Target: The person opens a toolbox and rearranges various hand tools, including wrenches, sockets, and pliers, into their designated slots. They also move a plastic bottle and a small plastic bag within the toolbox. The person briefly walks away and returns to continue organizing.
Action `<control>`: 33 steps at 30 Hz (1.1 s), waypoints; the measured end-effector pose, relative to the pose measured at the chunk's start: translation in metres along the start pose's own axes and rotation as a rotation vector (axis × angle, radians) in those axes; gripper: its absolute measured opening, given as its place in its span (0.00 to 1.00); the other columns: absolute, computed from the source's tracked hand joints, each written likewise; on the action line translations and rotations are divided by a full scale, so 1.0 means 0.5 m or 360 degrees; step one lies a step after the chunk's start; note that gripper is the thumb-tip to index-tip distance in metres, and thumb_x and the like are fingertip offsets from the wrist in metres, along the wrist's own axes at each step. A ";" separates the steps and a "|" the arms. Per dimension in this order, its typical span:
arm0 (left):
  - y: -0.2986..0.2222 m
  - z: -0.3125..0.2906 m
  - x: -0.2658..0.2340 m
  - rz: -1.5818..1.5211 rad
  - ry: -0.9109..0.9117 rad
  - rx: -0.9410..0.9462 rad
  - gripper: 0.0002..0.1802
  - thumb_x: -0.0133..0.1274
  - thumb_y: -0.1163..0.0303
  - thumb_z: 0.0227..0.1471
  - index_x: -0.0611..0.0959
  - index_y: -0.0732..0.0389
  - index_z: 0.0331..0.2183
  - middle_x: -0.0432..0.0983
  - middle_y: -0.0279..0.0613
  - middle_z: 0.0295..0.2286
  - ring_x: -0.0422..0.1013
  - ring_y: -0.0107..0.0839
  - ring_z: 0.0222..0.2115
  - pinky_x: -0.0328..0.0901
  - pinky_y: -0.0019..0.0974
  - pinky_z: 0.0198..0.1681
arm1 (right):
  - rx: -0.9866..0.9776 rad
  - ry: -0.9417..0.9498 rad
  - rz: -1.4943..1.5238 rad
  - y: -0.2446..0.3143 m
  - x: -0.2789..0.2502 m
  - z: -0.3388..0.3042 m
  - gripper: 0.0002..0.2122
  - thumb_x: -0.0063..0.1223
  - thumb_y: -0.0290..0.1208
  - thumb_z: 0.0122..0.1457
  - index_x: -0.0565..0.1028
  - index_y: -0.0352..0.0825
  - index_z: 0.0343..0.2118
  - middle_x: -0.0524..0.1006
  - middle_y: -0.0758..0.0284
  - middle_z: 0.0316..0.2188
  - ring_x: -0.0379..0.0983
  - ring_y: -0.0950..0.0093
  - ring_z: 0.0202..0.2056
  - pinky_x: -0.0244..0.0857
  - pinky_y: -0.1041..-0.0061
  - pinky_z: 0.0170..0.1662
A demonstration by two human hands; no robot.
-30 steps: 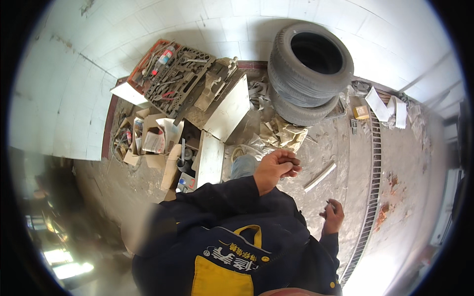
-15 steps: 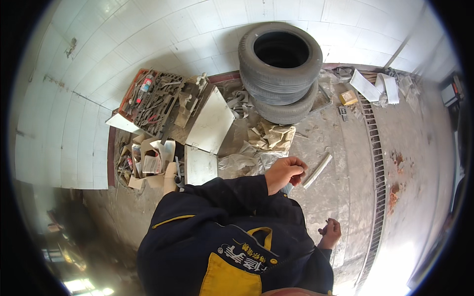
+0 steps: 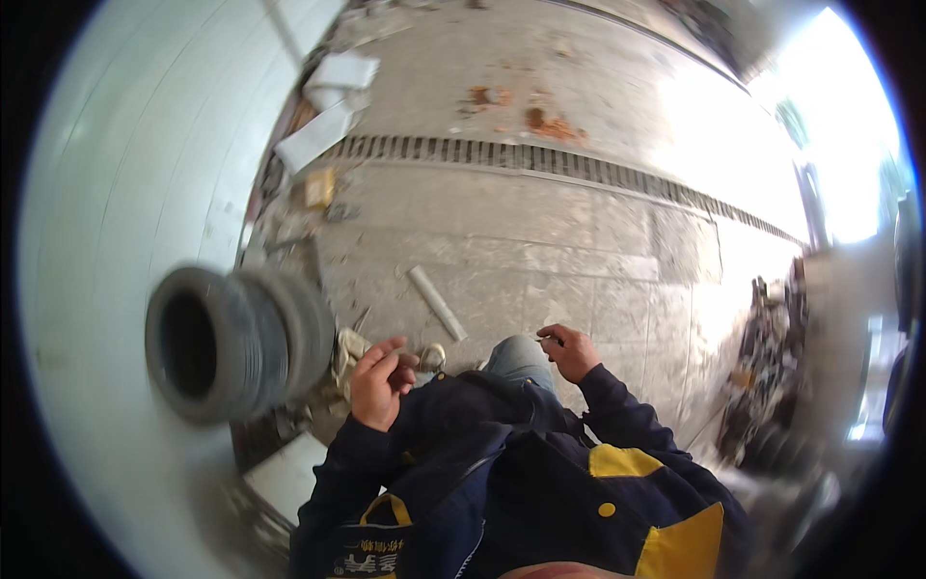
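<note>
My left hand [image 3: 378, 386] is raised in front of the dark jacket, beside the stacked tyres. Its fingers are loosely bent and apart, and no held thing shows in them. To the right, my right hand [image 3: 573, 354] is closed, its thumb and fingers pinched on something small and dark that I cannot make out. Between the two hands my knee in light blue trousers [image 3: 521, 359] shows. A pale, narrow strip [image 3: 437, 304] lies on the floor ahead of my hands, touched by neither.
A stack of tyres [image 3: 275, 338] stands at the left by the tiled wall. A slotted drain [image 3: 463, 151] crosses the floor ahead. White sheets [image 3: 318, 135] and a small yellow box [image 3: 319, 188] lie far left. Dark clutter [image 3: 762, 367] lines the right side.
My view has swung to the right, so the tyres now sit at the left and the toolbox is out of sight. My left hand's fingers have come apart; my right hand stays closed.
</note>
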State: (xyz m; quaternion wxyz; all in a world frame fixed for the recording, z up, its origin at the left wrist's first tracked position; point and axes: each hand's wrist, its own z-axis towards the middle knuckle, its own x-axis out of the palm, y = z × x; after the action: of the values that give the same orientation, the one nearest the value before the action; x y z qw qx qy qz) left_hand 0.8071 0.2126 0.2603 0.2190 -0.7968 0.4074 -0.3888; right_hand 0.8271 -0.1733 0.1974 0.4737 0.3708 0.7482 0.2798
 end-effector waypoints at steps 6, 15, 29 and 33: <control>-0.008 0.292 0.283 0.0486 0.0268 -0.0112 0.20 0.46 0.80 0.60 0.78 0.63 0.53 0.84 0.47 0.39 0.79 0.32 0.29 0.72 0.34 0.29 | 0.0662 -0.0494 0.0233 -0.355 -0.177 0.065 0.13 0.59 0.38 0.62 0.85 0.37 0.44 0.85 0.55 0.37 0.83 0.58 0.42 0.75 0.62 0.47; 0.174 0.626 1.028 0.0664 0.0541 -0.0443 0.26 0.43 0.84 0.48 0.81 0.69 0.50 0.81 0.47 0.32 0.70 0.30 0.24 0.65 0.34 0.26 | 0.1027 -0.0684 0.0311 -0.751 -0.592 0.123 0.12 0.56 0.33 0.62 0.85 0.34 0.44 0.85 0.58 0.31 0.84 0.70 0.28 0.78 0.67 0.38; 0.638 1.381 1.665 0.3068 0.0793 -0.0506 0.24 0.57 0.57 0.59 0.86 0.71 0.45 0.87 0.58 0.37 0.84 0.41 0.34 0.75 0.38 0.44 | 0.1604 -0.1176 0.0833 -1.195 -1.435 0.388 0.12 0.58 0.32 0.61 0.85 0.32 0.42 0.85 0.61 0.30 0.83 0.70 0.27 0.78 0.70 0.35; 0.825 1.529 1.886 0.3997 0.1947 -0.0253 0.27 0.53 0.47 0.63 0.87 0.60 0.48 0.86 0.52 0.39 0.79 0.45 0.38 0.71 0.50 0.41 | 0.1989 -0.0726 0.0578 -1.263 -1.494 0.344 0.10 0.61 0.30 0.59 0.85 0.30 0.40 0.84 0.61 0.30 0.83 0.66 0.26 0.79 0.67 0.34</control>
State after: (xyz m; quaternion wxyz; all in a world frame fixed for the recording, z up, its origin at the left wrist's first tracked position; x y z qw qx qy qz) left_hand 1.5648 -0.7715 -0.0584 0.1613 0.3793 0.8904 -0.1932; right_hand 1.0080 -1.1331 0.0180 0.2622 0.7435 0.5768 -0.2140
